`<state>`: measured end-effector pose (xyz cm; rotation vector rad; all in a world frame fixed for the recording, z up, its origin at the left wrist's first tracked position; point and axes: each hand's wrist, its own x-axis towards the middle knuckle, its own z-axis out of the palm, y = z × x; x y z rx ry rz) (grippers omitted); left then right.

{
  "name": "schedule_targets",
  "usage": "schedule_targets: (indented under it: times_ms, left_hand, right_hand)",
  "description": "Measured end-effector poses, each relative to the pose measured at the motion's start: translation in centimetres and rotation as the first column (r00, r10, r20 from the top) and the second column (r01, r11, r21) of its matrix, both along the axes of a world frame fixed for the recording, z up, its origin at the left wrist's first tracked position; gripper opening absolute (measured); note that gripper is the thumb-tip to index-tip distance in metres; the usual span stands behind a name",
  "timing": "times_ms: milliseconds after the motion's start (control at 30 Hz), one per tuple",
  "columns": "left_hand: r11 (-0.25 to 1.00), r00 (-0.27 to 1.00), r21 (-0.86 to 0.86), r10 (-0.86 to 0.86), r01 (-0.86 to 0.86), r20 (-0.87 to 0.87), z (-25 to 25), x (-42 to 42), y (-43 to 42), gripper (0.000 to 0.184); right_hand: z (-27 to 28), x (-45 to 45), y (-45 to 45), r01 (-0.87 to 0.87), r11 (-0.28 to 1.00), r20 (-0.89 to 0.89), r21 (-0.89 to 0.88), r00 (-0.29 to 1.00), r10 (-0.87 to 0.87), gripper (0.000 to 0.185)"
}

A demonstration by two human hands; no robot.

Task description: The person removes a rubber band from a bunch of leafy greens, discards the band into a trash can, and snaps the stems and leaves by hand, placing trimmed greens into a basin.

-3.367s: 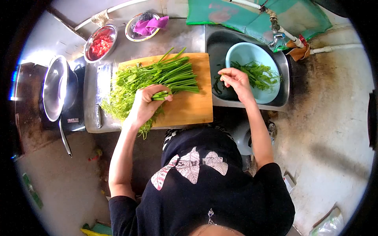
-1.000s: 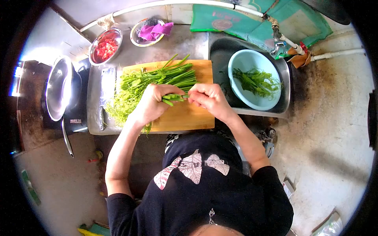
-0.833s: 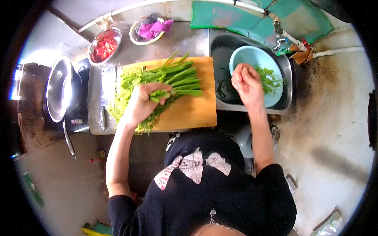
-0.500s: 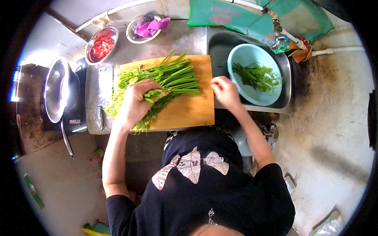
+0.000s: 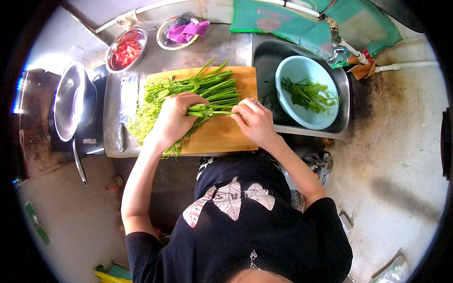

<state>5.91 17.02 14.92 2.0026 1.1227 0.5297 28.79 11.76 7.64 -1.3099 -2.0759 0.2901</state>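
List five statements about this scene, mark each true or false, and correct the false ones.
1. The left hand holds green stems. True.
2. The knife lies on the board. False: the knife lies beside the board, to its left.
3. The basin stands in the sink. True.
4. The purple cloth is in the basin. False: the purple cloth is in a bowl.
5. The right hand pinches at the stems. True.

You wear a black short-sleeved T-shirt (image 5: 278, 236) with pale leaf prints (image 5: 228, 200), a silvery pendant necklace (image 5: 253, 258) and black-and-white patterned bottoms (image 5: 205, 163).
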Motion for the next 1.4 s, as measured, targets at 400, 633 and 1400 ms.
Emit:
schedule_targets:
  times_ms: [400, 633, 1400]
  left_hand:
    - [0.987, 0.994, -0.119, -0.1, 0.104, 0.038, -3.0, 1.5, 0.3, 0.022]
    - [0.992, 0.995, -0.094, -0.083, 0.088, 0.059, -2.9, 1.7, 0.2, 0.019]
    - [0.975, 0.973, 0.09, -0.211, 0.202, 0.097, -3.1, 1.3, -0.4, 0.017]
  right_hand:
    - [5.1, 0.5, -0.8, -0.139, 0.93, -0.485, -0.342, 0.873, -0.048, 0.023]
    - [7.3, 1.1, -1.1, -0.094, 0.928, -0.233, -0.361, 0.972, 0.007, 0.013]
    - [1.7, 6.7, 2.0, -0.5, 0.806, -0.944, -0.317, 0.246, -0.219, 0.012]
